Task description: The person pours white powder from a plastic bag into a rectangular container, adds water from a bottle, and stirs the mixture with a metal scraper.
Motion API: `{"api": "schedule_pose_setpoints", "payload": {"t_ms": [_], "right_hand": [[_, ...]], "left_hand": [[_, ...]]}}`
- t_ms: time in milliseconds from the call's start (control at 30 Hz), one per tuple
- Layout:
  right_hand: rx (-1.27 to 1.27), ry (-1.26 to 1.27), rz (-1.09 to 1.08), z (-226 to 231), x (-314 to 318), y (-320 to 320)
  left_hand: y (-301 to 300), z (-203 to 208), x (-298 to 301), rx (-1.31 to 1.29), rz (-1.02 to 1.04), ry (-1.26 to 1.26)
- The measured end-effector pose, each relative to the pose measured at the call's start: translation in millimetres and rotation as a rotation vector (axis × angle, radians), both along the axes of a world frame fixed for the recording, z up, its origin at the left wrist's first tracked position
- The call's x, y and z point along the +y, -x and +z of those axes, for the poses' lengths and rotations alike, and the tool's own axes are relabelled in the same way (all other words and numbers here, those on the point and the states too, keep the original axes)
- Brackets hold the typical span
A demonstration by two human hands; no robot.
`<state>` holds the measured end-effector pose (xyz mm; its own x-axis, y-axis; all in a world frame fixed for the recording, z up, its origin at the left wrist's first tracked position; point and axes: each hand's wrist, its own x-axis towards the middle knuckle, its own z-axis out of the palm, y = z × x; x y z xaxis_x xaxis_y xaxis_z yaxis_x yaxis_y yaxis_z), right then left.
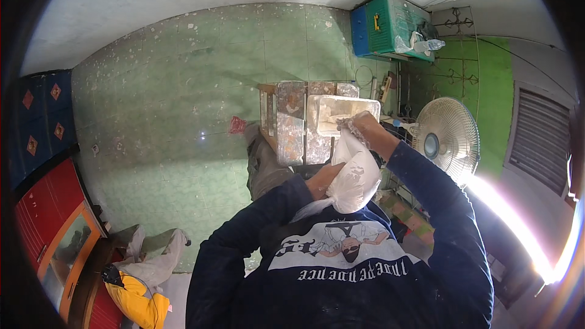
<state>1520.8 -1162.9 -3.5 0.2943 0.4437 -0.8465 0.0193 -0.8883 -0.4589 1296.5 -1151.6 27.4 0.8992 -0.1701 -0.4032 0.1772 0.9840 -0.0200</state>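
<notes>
A clear plastic bag filled with something white (pixel 354 175) is held up against my chest, narrowing toward the far end. My left hand (pixel 326 180) is closed around its near left side, beside a gathered tail of plastic. White residue coats the fingers of my right hand (pixel 364 127), which are closed on the bag's narrow far end. That end sits over the near right edge of a rectangular whitish tub (pixel 322 132). Pale material (pixel 334 113) lies inside the tub. Under it stands a low, paint-stained slatted bench (pixel 290 125).
A standing fan (pixel 448 137) is close to my right arm, near a bright tube light (pixel 509 219). A green and blue cabinet (pixel 390 24) stands at the far right. Someone in yellow (pixel 139 298) sits at the lower left. Red plastic (pixel 237 125) lies on the floor.
</notes>
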Motion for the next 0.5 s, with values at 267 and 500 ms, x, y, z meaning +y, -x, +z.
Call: {"api": "schedule_pose_setpoints", "payload": {"t_ms": [267,500], "right_hand": [[0.011,0.041,0.009,30,13,25],[0.135,-0.015,-0.029,50,6,38]], "left_hand": [[2,1,5,-0.032,-0.041,-0.402],[6,-21,12,-0.054,0.022,-0.274]]}}
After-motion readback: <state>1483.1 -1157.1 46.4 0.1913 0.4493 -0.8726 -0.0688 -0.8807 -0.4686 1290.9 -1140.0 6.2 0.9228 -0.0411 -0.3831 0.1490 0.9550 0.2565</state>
